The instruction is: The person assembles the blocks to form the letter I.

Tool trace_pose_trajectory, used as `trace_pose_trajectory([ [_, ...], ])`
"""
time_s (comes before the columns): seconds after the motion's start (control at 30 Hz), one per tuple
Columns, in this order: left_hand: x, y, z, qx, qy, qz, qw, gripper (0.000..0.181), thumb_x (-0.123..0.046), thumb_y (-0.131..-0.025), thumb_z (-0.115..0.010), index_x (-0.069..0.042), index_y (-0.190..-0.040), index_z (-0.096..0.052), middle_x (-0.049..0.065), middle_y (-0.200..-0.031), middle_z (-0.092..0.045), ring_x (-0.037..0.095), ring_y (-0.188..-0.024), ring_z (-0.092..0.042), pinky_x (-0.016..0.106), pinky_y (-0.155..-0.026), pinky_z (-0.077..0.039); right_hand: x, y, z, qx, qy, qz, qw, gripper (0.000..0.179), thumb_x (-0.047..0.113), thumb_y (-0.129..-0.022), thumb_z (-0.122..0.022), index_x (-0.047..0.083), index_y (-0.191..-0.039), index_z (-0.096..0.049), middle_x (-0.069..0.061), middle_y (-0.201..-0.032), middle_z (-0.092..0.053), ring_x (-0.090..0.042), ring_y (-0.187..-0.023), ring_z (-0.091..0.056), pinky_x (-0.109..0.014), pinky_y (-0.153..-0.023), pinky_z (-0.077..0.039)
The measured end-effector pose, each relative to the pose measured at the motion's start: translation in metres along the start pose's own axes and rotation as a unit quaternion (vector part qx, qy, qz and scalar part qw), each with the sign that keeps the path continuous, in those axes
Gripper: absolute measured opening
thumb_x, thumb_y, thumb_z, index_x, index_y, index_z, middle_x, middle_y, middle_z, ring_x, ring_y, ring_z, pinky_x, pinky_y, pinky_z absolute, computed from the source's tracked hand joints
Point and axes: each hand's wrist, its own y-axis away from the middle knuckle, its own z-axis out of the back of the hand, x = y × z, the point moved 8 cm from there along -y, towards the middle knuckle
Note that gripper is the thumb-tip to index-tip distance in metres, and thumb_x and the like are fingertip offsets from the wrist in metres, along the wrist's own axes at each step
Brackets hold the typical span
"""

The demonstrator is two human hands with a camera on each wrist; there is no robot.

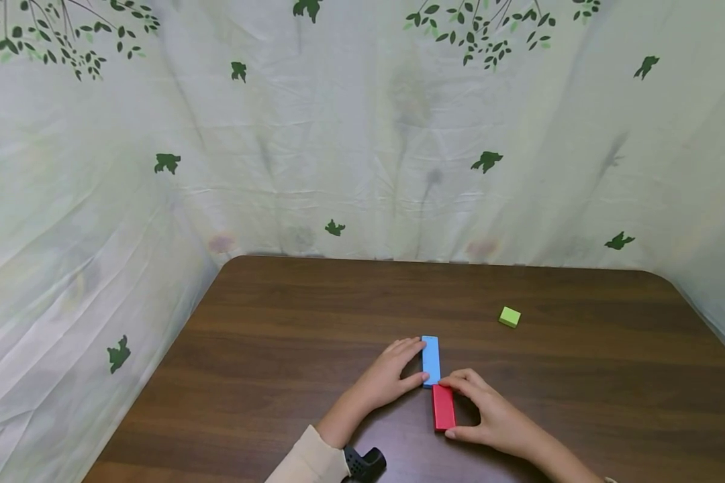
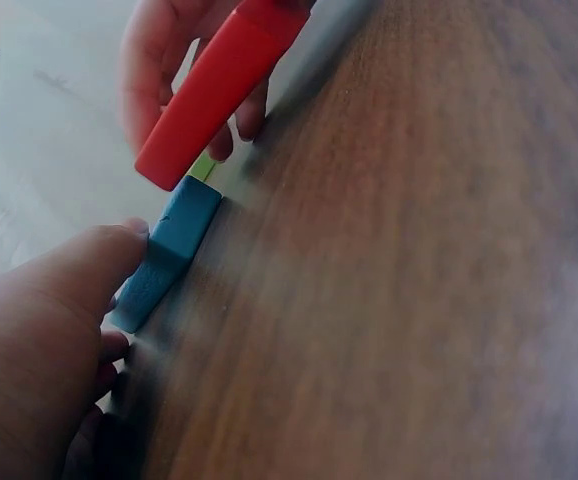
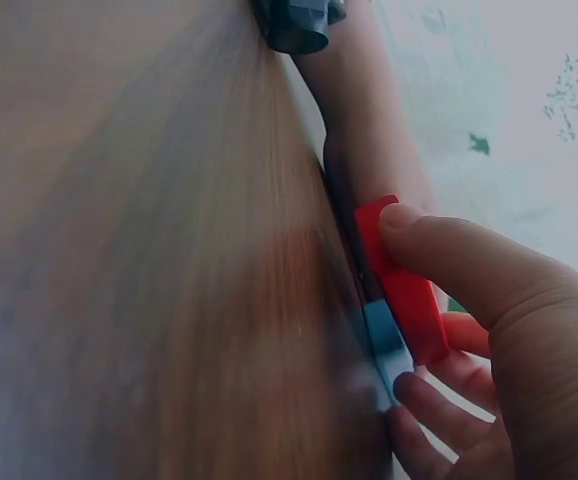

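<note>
A blue rectangular block (image 1: 431, 362) lies lengthwise on the brown table, standing out just left of centre between the hands. My left hand (image 1: 382, 379) holds it from the left, thumb near its close end and a finger near its far end. In my right hand (image 1: 494, 416), thumb and fingers pinch a red rectangular block (image 1: 444, 408) by its ends. The left wrist view shows this red block (image 2: 219, 95) raised above the tabletop, close to the blue block (image 2: 179, 230). Whether the two blocks touch, I cannot tell.
A small green block (image 1: 510, 317) sits farther back on the table (image 1: 314, 302), to the right. Patterned white cloth (image 1: 362, 134) hangs behind and beside the table. A black wrist device (image 1: 365, 464) is on the left forearm.
</note>
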Motion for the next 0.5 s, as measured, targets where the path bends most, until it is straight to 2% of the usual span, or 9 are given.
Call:
trace_pose_trajectory([
  [0.3, -0.0002, 0.0006, -0.0002, 0.006, 0.001, 0.004, 1.0, 0.057, -0.04, -0.089, -0.053, -0.009, -0.135, -0.041, 0.009, -0.136, -0.04, 0.026, -0.126, -0.033, 0.04, -0.103, -0.025, 0.0052, -0.0068, -0.0066, 0.004, 0.008, 0.002, 1.0, 0.06, 0.036, -0.071, -0.075, 0.015, -0.122, -0.051, 0.009, -0.116, -0.044, -0.009, -0.103, -0.045, -0.026, -0.085, -0.043],
  [0.5, 0.0, 0.0012, 0.001, 0.004, 0.001, 0.004, 1.0, 0.057, -0.04, -0.088, -0.053, -0.009, -0.135, -0.041, 0.009, -0.136, -0.04, 0.026, -0.126, -0.033, 0.04, -0.102, -0.026, 0.0092, -0.0082, -0.007, -0.006, 0.018, 0.033, 0.9993, 0.059, 0.033, -0.07, -0.076, 0.014, -0.121, -0.052, 0.006, -0.114, -0.046, -0.011, -0.103, -0.046, -0.027, -0.086, -0.041],
])
